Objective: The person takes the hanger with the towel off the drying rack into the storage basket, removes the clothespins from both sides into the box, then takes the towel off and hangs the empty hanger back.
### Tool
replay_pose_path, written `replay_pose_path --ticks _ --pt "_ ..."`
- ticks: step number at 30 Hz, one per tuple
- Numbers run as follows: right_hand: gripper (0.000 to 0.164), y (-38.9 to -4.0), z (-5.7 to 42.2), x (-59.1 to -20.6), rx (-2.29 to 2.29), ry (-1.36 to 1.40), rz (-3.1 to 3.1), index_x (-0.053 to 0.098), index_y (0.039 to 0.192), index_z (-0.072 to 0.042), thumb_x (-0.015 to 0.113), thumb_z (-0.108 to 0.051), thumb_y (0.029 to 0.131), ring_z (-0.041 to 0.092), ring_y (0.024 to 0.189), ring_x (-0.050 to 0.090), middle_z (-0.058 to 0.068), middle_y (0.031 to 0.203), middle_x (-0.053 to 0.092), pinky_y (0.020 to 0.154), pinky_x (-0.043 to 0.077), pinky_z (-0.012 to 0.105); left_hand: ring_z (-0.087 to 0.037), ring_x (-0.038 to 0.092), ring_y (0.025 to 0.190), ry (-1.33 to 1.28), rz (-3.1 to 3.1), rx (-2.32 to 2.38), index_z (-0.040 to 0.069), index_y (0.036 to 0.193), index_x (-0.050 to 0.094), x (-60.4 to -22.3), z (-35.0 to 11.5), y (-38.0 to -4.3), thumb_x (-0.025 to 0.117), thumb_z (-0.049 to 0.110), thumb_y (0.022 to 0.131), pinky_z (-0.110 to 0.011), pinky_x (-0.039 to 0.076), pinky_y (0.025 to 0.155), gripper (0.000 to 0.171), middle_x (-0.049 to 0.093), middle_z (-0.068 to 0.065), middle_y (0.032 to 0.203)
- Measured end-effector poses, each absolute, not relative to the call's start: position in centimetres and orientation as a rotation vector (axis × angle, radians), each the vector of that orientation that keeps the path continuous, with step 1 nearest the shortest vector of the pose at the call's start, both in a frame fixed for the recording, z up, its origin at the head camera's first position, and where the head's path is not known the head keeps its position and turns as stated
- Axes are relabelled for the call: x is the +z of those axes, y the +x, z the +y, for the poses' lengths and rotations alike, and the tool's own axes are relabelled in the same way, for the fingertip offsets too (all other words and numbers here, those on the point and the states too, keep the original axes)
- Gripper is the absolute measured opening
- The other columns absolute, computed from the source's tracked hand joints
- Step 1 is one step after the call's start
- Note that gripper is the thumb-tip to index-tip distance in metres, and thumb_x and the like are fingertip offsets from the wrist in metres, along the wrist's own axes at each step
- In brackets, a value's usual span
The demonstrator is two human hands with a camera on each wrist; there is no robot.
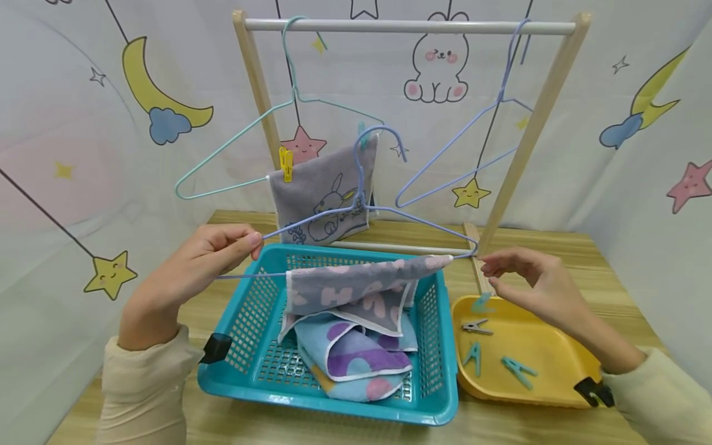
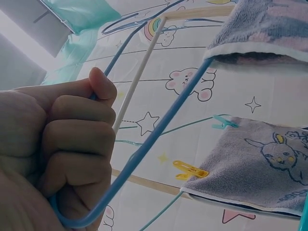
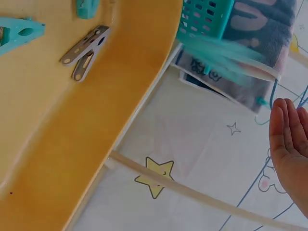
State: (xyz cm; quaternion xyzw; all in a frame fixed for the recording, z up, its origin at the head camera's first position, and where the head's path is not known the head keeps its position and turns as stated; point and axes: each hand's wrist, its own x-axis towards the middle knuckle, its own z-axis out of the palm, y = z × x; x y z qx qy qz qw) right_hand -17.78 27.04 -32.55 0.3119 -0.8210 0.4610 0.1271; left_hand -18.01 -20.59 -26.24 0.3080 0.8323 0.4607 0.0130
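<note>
My left hand (image 1: 191,269) grips one end of a blue clothes hanger (image 1: 328,214), fingers curled round the wire in the left wrist view. A small grey towel with pink patches (image 1: 334,287) is draped over the hanger's lower bar, above the teal basket (image 1: 328,402). Just past the hanger's other end is my right hand (image 1: 534,284), fingers loosely bent with nothing between them. Below it, a blurred teal clothespin (image 1: 483,303) is in mid-air over the yellow tray's rim; the right wrist view also shows this blurred clothespin (image 3: 226,57).
A colourful towel (image 1: 361,358) lies in the basket. Several clothespins, including a grey clothespin (image 1: 476,327), lie in the yellow tray (image 1: 556,364). Behind, a rack (image 1: 417,26) bears a green hanger (image 1: 233,141) with a clipped rabbit towel (image 1: 317,207) and another blue hanger (image 1: 450,154).
</note>
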Motion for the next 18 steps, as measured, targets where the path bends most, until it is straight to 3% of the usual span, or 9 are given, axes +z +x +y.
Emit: replay_pose_path --ticks 9,13,18 --pt "0.031 -18.1 25.2 -32.0 1.253 0.956 -2.351 0.064 0.100 -0.002 0.062 0.017 0.076 0.014 0.088 0.061 0.008 0.095 0.065 0.083 0.045 0.020 -0.018 0.027 0.043 0.954 2.605 1.433 0.014 0.084 0.056 -26.3 -20.7 -17.9 0.041 0.014 0.099 -0.030 0.027 0.041 0.022 0.027 -0.003 0.055" --pt "0.028 -18.6 23.3 -31.3 1.083 1.057 -2.303 0.066 0.097 -0.006 0.062 0.014 0.078 0.012 0.085 0.061 0.002 0.093 0.066 0.077 0.047 0.019 -0.018 0.028 0.043 0.956 2.607 1.431 0.014 0.084 0.056 -26.3 -20.7 -17.9 0.041 0.014 0.099 -0.030 0.028 0.041 0.022 0.028 -0.003 0.055" --pt "0.029 -19.6 20.5 -30.8 0.959 1.230 -2.224 0.064 0.100 -0.004 0.064 0.012 0.076 0.011 0.083 0.060 0.002 0.095 0.066 0.072 0.047 0.021 -0.018 0.028 0.043 0.953 2.607 1.431 0.014 0.084 0.056 -26.2 -20.6 -17.9 0.041 0.014 0.099 -0.031 0.028 0.041 0.022 0.027 -0.003 0.055"
